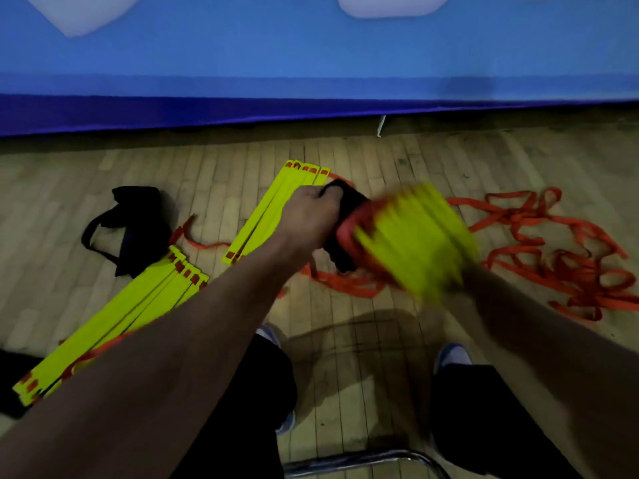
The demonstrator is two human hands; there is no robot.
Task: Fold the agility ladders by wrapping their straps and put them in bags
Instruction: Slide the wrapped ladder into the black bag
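My left hand point(311, 216) grips the open edge of a black bag point(345, 209) held above the floor. A folded ladder bundle point(418, 236), yellow rungs wrapped with orange strap, is blurred by motion, and its left end sits at the bag's mouth. My right hand point(472, 283) holds the bundle from its far right side, and its fingers are mostly hidden behind the rungs.
A second black bag point(138, 223) lies on the wooden floor at the left. Two flat stacks of yellow rungs point(276, 209) point(114, 323) lie nearby, with loose orange straps point(553, 254) tangled on the right. A blue padded wall point(311, 108) runs behind. A metal chair frame point(363, 459) is below me.
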